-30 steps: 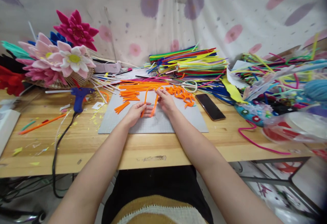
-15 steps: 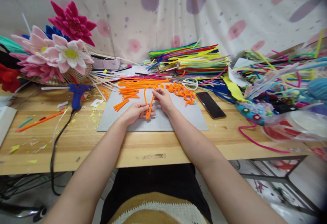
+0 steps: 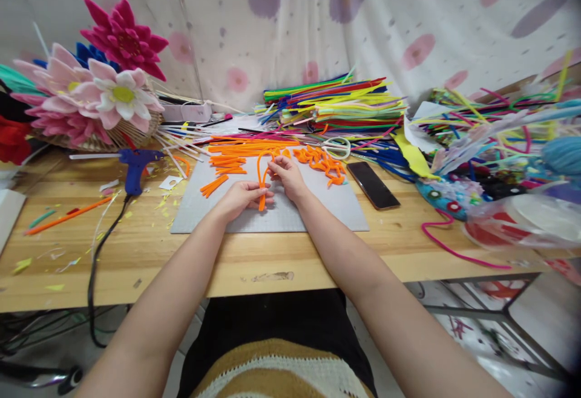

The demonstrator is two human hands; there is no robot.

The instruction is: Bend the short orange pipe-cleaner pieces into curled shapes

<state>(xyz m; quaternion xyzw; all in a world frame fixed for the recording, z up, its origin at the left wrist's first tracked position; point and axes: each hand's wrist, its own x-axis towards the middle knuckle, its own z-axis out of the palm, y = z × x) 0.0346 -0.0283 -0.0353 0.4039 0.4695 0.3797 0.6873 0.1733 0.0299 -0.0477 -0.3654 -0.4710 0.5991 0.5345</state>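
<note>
Above a grey board point(image 3: 290, 224), both hands hold an orange pipe cleaner point(image 3: 259, 171) bent into a narrow upright loop. My left hand point(image 3: 242, 200) pinches its two lower lengths together between thumb and fingers. My right hand point(image 3: 287, 175) is closed with its fingertips on the loop's right side, near the top. Straight cut orange pipe cleaners point(image 3: 227, 164) lie in bundles on the board, left of and behind the loop. To the right of my right hand, a heap of wavy, bent orange pieces point(image 3: 324, 165) rests at the board's far edge.
A blue glue gun point(image 3: 133, 171) with a black cord lies at the left, beside felt-like flowers point(image 3: 122, 41). Light-handled scissors point(image 3: 338, 147) and a black phone point(image 3: 373, 185) sit right of the board. Piles of coloured pipe cleaners point(image 3: 354, 104) line the back.
The orange loop has become narrower, its two lengths drawn closer together. My right hand has shifted slightly along its side; my left hand keeps its pinch at the bottom.
</note>
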